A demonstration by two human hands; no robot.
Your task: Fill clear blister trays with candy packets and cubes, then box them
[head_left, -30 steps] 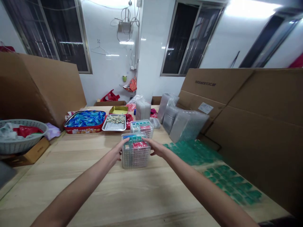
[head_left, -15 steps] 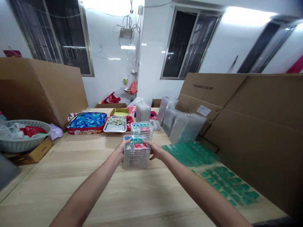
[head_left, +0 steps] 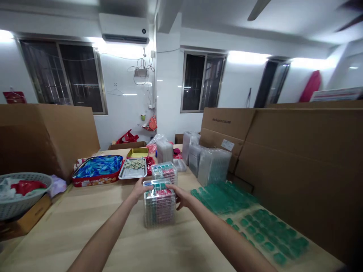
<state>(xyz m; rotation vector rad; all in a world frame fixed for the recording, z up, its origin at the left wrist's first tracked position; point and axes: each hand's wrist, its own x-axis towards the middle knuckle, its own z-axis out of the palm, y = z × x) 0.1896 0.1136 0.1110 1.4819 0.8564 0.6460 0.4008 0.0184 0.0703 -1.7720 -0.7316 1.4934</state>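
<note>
A stack of clear plastic cases (head_left: 159, 211) with red and green contents stands on the wooden table. My left hand (head_left: 139, 189) holds its left side, thumb over the top edge. On its right side my right hand (head_left: 179, 194) has the thumb on top and the fingers curled beside it. Just behind is a second stack of filled clear cases (head_left: 164, 170). Green pieces (head_left: 224, 198) lie to the right, with rows of separate green pieces (head_left: 266, 230) nearer.
A red tin of blue packets (head_left: 99, 168), a silver tray (head_left: 132, 173) and a gold tin (head_left: 138, 153) sit back left. Empty clear cases (head_left: 214, 166) stand before tall cardboard (head_left: 297, 143) at right. A basket (head_left: 36, 181) is far left.
The view has tilted up, showing more of the wall and ceiling and placing the table lower in the picture. Both hands stay on the front stack.
</note>
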